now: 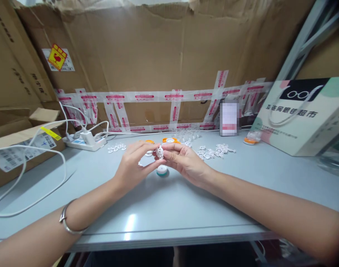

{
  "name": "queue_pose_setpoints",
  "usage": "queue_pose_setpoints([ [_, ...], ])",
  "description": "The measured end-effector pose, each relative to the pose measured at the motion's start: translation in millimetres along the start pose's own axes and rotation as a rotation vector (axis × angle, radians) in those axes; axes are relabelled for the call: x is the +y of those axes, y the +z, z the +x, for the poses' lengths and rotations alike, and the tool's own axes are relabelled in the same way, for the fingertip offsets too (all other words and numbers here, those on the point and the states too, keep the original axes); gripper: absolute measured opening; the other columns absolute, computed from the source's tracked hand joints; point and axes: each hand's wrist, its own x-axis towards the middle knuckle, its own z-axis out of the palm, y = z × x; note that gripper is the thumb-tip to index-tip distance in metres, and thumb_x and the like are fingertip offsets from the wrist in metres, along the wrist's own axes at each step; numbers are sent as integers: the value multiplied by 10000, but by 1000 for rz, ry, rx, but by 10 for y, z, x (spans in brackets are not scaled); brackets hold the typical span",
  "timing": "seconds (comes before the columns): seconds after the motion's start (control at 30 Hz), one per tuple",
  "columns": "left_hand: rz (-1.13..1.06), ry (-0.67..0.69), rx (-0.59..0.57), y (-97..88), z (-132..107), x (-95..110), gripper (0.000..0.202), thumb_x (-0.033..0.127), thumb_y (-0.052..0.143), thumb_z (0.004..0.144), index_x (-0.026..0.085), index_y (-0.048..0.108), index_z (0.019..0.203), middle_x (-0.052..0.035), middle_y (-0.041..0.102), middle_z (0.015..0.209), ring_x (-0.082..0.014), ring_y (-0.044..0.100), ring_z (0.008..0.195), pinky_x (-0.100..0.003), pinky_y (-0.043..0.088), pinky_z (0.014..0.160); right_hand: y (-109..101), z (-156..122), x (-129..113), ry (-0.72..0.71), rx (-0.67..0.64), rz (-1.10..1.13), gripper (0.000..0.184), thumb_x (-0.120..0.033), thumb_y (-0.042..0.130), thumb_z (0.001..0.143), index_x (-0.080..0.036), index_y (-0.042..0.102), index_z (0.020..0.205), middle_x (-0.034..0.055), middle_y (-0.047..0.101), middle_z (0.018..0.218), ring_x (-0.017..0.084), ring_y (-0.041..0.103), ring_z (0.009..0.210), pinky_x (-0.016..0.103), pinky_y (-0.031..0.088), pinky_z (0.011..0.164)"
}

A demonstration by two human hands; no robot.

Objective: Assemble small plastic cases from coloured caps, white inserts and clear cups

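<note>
Between the fingertips of both hands is a small white openwork plastic part (159, 152), raised above the table. My left hand (134, 163) pinches it from the left with thumb and fingers. From the right, my right hand (186, 162) grips the same part. Just below it on the table sits a round white cap with a teal base (162, 170). Behind the hands are orange and white round pieces (171, 141), partly covered by the fingers. Loose white plastic parts (216, 151) lie in a pile right of my right hand, and small white rings (117, 148) lie to the left.
Clear plastic pieces (187, 132) are heaped at the back. A phone (229, 118) leans against the big taped carton (147, 55). A paper bag (294, 115) stands at right, a power strip (87, 142) with white cables and an open box (27, 148) at left.
</note>
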Motion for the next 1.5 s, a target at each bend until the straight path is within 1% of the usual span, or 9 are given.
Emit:
queue_pose_setpoints([
  [0.13,-31,-30,-35,36,-21,-48,284,255,637,776,195,578,1047,-54,672,925,-173,600,840,-311,451,756,-43,16,12,55,52,36,227,-224,720,665,-178,627,867,24,672,866,116,625,797,305,482,855],
  [0.27,-24,-58,-38,51,-35,-80,298,272,629,781,200,582,1066,-57,663,962,-177,599,868,-318,453,778,-63,24,6,93,104,59,268,-215,730,657,-183,614,897,16,673,879,101,623,796,289,467,888],
  [0.57,-33,-33,-76,33,-26,-65,320,285,635,776,218,580,1083,-66,651,973,-184,592,881,-337,456,785,-55,27,25,85,114,51,269,-205,720,666,-178,610,909,14,671,843,103,625,780,274,496,843],
  [0.67,-17,-19,-70,36,-15,-56,316,298,644,767,217,585,1066,-64,657,951,-180,592,857,-336,452,771,-39,20,18,83,137,51,252,-201,729,652,-183,624,880,15,668,830,110,620,786,269,509,822],
  [0.77,10,-10,-68,40,-17,-49,306,301,647,765,210,590,1052,-63,661,929,-176,590,838,-332,446,760,-38,20,14,90,131,28,253,-212,739,641,-181,629,866,18,668,828,113,617,782,268,515,800],
  [0.93,36,-29,-85,46,-20,-39,282,312,641,770,205,595,1027,-57,659,911,-175,587,827,-329,435,754,-44,25,22,95,127,4,232,-239,740,639,-167,634,833,24,667,846,104,615,788,251,503,792],
  [1.13,89,-7,-53,36,0,-7,220,292,637,773,201,589,968,-24,653,833,-156,583,787,-306,413,727,-5,-3,-5,69,62,-24,195,-283,709,677,-167,647,821,20,662,857,95,608,770,260,495,780],
  [1.33,140,6,-75,48,-16,3,161,288,626,778,198,592,908,-18,656,837,-157,593,792,-305,395,728,5,5,42,43,118,-110,232,-280,764,603,-186,631,769,6,678,779,127,634,781,299,504,782],
  [1.5,155,15,-54,69,-18,2,146,307,616,783,199,591,878,-8,651,800,-152,594,758,-298,393,717,13,15,69,13,144,-167,202,-283,742,627,-179,628,757,20,683,775,146,646,761,331,511,766],
])
